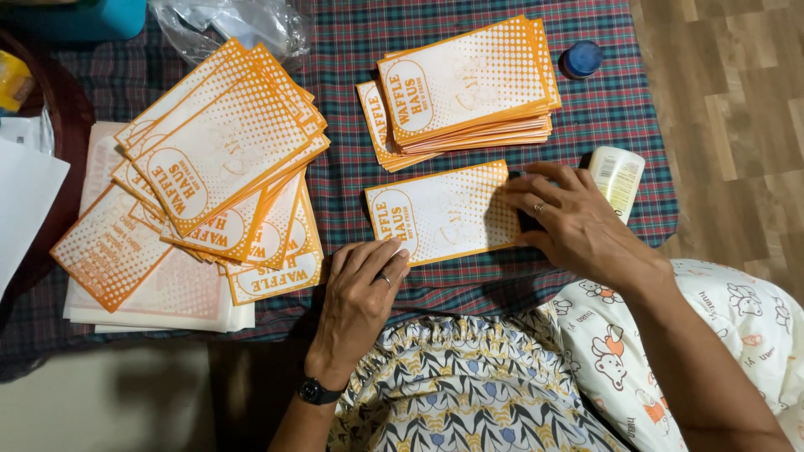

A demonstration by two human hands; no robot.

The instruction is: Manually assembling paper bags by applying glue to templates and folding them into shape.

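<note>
A single orange-and-white paper bag (pixel 444 211) lies flat on the plaid cloth (pixel 352 159) in front of me. My right hand (pixel 569 219) presses its fingers on the bag's right end, over a dark object that is mostly hidden. My left hand (pixel 360 293), with a ring and a black wristwatch, rests at the bag's lower left corner, fingertips touching its edge. Behind the bag sits a neat stack of the same bags (pixel 465 88). A loose, fanned pile of bags (pixel 218 159) spreads at the left.
A small white bottle (pixel 618 177) lies just right of my right hand. A blue cap (pixel 582 59) sits near the cloth's far right edge. Clear plastic wrap (pixel 230 25) is at the back. White sheets (pixel 159 297) lie under the left pile. Wooden floor (pixel 737 109) shows at the right.
</note>
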